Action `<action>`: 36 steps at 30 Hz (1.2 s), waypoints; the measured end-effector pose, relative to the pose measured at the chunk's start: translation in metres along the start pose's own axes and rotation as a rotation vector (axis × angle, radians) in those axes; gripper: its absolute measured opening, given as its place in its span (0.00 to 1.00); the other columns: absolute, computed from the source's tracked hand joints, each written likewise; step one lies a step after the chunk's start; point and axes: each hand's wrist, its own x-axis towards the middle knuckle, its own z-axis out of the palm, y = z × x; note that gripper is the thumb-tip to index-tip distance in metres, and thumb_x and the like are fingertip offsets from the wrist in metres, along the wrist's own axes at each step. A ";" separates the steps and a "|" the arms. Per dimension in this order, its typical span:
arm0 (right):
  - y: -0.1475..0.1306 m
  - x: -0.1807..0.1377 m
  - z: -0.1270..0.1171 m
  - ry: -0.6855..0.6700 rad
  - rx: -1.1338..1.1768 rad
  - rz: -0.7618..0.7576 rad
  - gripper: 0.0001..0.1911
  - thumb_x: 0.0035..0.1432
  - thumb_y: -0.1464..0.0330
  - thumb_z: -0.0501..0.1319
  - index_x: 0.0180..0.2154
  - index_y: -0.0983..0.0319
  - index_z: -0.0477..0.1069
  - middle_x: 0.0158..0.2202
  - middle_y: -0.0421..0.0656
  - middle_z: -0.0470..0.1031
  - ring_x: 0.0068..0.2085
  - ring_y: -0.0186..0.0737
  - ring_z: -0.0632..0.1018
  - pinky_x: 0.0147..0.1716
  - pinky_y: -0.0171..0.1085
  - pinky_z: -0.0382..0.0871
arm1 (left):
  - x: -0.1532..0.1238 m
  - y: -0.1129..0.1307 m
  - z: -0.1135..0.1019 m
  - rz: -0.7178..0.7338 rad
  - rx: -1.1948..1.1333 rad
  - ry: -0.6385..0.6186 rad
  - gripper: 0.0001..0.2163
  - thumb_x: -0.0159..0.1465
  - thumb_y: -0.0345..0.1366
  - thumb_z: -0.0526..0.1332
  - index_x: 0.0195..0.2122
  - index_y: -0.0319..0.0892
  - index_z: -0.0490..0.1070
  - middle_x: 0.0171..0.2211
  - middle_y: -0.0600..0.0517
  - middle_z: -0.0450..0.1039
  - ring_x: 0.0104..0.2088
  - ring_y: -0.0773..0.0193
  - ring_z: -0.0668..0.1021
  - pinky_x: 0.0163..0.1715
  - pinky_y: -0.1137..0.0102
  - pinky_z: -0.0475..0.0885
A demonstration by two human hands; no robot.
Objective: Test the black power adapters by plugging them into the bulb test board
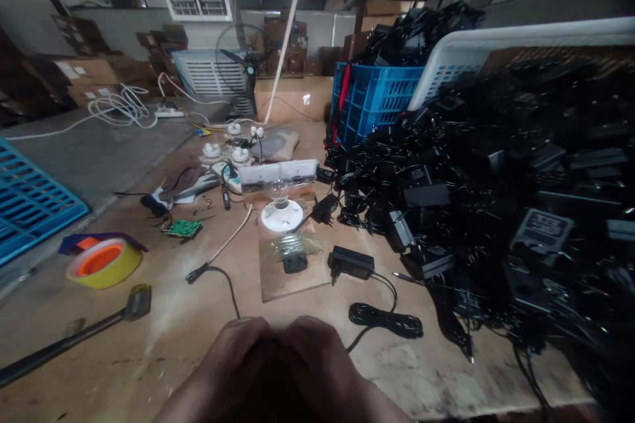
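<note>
A worn tan worktop [169, 330] fills the foreground of a dim storage room, with a fan [251, 70] and stacked cartons [292, 43] at the back. On the near side of the white round base [282, 216], the left hand [237, 347] and right hand [320, 349] are drawn close together, fingers curled inward and out of sight, so I cannot tell whether they grasp anything. A dark cord [229, 281], nearer than the white base and to its left, runs down to the left hand. To the near right of the base lies a black adapter [352, 262], its bundled cord [384, 322] nearer still, with a strand leading toward the right hand. Just in front of the base, a dark socket block [295, 262] sits on a flat board [272, 282]. Left of the base are a green circuit board [182, 229], yellow tape [116, 273] and a hammer [137, 303]; right of it, a heap of black adapters [496, 211] spreads wide, and beyond that stands a blue crate [380, 96].
</note>
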 end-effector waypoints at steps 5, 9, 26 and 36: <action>0.021 -0.011 -0.062 0.048 -0.127 0.082 0.15 0.53 0.70 0.72 0.44 0.56 0.79 0.43 0.43 0.81 0.44 0.48 0.80 0.46 0.42 0.75 | 0.006 -0.003 -0.005 -0.013 0.005 0.205 0.13 0.71 0.36 0.53 0.29 0.44 0.71 0.26 0.56 0.76 0.27 0.66 0.77 0.30 0.73 0.68; 0.072 -0.031 -0.115 -0.080 -0.450 0.094 0.09 0.58 0.66 0.68 0.41 0.60 0.78 0.51 0.52 0.78 0.55 0.63 0.75 0.53 0.60 0.71 | 0.009 -0.006 -0.012 -0.165 0.029 0.407 0.11 0.70 0.38 0.56 0.31 0.44 0.72 0.28 0.55 0.76 0.30 0.62 0.78 0.32 0.70 0.69; 0.057 -0.052 -0.069 -0.105 -0.359 -0.232 0.18 0.64 0.61 0.67 0.53 0.57 0.69 0.49 0.44 0.79 0.49 0.50 0.78 0.52 0.50 0.71 | 0.001 0.059 0.038 0.177 0.127 0.006 0.09 0.64 0.36 0.70 0.33 0.42 0.70 0.35 0.54 0.75 0.38 0.59 0.74 0.40 0.64 0.62; 0.049 -0.058 -0.085 -0.290 -0.134 -0.110 0.15 0.70 0.75 0.52 0.46 0.56 0.75 0.40 0.43 0.79 0.41 0.43 0.78 0.40 0.41 0.73 | -0.012 0.067 0.035 0.194 0.315 -0.130 0.12 0.61 0.38 0.74 0.36 0.40 0.71 0.39 0.52 0.78 0.40 0.58 0.76 0.43 0.66 0.70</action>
